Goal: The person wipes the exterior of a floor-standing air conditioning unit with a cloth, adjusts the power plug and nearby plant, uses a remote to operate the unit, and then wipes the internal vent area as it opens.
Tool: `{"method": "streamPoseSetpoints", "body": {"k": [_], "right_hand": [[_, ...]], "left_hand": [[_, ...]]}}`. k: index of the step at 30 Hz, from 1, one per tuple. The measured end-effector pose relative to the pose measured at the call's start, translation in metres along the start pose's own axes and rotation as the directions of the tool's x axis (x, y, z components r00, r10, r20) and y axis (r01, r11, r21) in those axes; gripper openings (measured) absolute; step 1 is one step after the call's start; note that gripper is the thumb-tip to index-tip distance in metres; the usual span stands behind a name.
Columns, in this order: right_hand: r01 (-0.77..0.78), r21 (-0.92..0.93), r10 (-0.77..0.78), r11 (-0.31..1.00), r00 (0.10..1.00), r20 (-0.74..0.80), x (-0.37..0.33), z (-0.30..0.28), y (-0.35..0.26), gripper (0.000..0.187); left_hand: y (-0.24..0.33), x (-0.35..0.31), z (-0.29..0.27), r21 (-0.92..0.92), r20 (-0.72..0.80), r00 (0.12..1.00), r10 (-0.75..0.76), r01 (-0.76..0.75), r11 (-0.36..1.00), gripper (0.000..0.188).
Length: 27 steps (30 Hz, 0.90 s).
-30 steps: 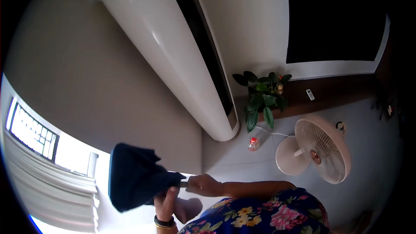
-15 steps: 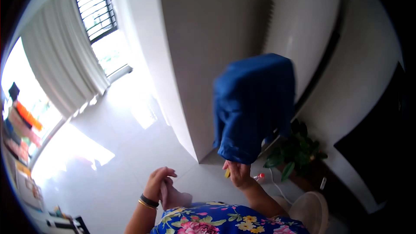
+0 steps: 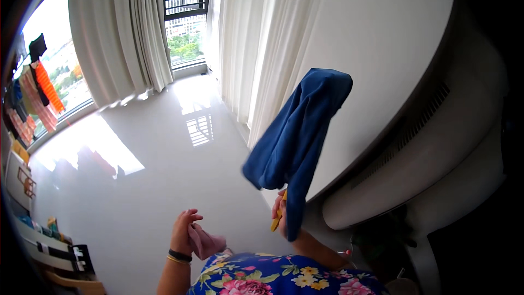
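Low in the middle, my left hand [image 3: 183,232] is closed around a dusky pink cloth [image 3: 205,242], which hangs from it beside my floral top. My right hand [image 3: 279,212] grips a yellow handle [image 3: 279,216] further right. A dark blue cloth [image 3: 297,136] rises above that hand, draped over something whose top makes a rounded bulge near the white curtain. One long fold drops past my right wrist and partly hides the fingers. What lies under the blue cloth is hidden.
A tall white rounded appliance [image 3: 376,186] with a vent grille stands at right, with a dark plant [image 3: 382,235] below it. Curtains [image 3: 112,33] frame the windows. Clothes [image 3: 46,90] hang at far left, above low furniture [image 3: 54,246]. Sunlight lies on the glossy floor [image 3: 158,186].
My view has swung right, bringing the curtain and the appliance across leftward. The blue cloth has tilted and narrowed, its lower end now hanging over my right wrist. Both hands keep their hold.
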State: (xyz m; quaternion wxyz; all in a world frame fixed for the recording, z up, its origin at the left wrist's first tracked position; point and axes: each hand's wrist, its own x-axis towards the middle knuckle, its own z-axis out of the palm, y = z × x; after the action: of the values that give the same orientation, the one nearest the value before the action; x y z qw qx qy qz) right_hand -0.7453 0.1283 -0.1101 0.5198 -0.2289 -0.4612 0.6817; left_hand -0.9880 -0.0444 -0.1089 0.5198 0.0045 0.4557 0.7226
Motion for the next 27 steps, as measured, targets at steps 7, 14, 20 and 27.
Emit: {"method": "streamPoseSetpoints", "body": {"k": [7,14,20,27], "right_hand": [[0.198,-0.457,-0.154,0.867,0.979,0.132,0.06,0.091,0.009,0.028],[0.366,-0.454,-0.279,0.812,0.927,0.25,0.14,0.076,0.051,0.028],[0.506,-0.569,-0.485,0.648,0.85,0.204,0.228,0.073,0.076,0.027],[0.467,-0.692,-0.585,0.551,0.807,0.079,0.286,0.085,0.067,0.027]], "left_hand": [[0.061,0.068,-0.024,0.279,0.093,0.981,0.168,-0.187,0.942,0.02],[0.109,0.172,0.01,0.481,0.232,0.925,0.299,-0.377,0.791,0.02],[0.186,0.246,0.078,0.613,0.35,0.864,0.363,-0.504,0.608,0.011],[0.236,0.353,0.182,0.579,0.621,0.751,0.225,-0.632,0.515,0.012]]}}
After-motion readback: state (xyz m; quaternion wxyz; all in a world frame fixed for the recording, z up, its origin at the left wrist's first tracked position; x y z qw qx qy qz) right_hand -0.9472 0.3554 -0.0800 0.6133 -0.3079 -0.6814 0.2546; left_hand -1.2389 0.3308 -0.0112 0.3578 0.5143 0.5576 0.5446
